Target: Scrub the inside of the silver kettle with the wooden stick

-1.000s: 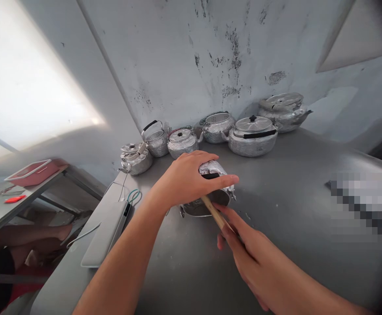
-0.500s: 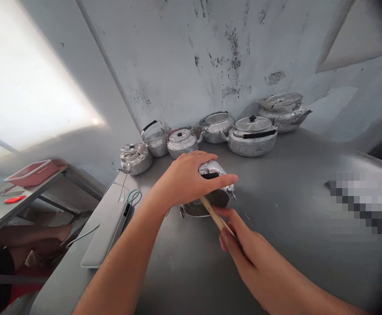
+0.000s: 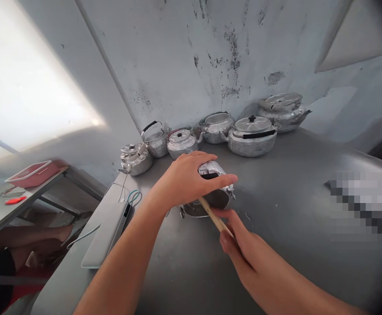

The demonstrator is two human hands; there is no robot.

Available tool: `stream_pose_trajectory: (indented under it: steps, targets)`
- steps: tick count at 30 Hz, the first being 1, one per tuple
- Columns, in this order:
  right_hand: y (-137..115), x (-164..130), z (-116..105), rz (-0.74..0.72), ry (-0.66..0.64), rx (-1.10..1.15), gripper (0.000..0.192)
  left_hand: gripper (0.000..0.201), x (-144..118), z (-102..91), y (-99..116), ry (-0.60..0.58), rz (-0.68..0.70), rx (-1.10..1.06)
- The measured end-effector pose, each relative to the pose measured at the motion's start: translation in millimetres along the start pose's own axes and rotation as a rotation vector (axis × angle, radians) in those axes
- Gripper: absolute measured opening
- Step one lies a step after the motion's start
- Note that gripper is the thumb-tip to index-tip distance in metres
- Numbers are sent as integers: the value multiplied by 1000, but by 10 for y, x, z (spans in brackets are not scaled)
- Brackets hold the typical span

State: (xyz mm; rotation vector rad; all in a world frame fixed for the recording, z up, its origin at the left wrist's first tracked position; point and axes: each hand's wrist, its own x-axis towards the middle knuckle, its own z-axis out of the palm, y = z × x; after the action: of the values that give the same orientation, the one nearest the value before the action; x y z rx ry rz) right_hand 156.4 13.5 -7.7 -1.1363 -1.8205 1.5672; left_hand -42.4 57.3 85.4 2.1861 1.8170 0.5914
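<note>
A small embossed aluminium kettle [image 3: 214, 168] lies tipped on its side on the grey metal table [image 3: 292, 218], its dark open mouth facing me. My left hand [image 3: 186, 179] grips it from above, fingers spread over its body and black handle. My right hand [image 3: 243, 249] holds a thin wooden stick [image 3: 212, 212] whose far end reaches into the kettle's mouth.
Several aluminium kettles [image 3: 252, 135] stand in a row against the stained wall at the table's back. A flat grey device [image 3: 104, 234] with cables lies near the left edge. Beyond that edge, a lower table holds a red tray [image 3: 30, 171], with a person's legs [image 3: 30, 238] below.
My right hand has drawn slightly back toward me with the stick. The left hand and the kettle have stayed put.
</note>
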Motion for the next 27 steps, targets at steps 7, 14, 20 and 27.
stream_pose_trajectory:
  steps: [7,14,20,27]
  targets:
    - [-3,5,-4,34,-3,45,39,76,3,-3,0,2,6,14]
    - [-20,14,-23,30,13,83,41,76,3,1,0,4,-1,12]
    - [-44,13,-17,74,-18,63,43,76,-3,-3,0,2,-3,4]
    - [-17,-11,8,70,22,53,37,77,1,-9,11,-6,-15,4]
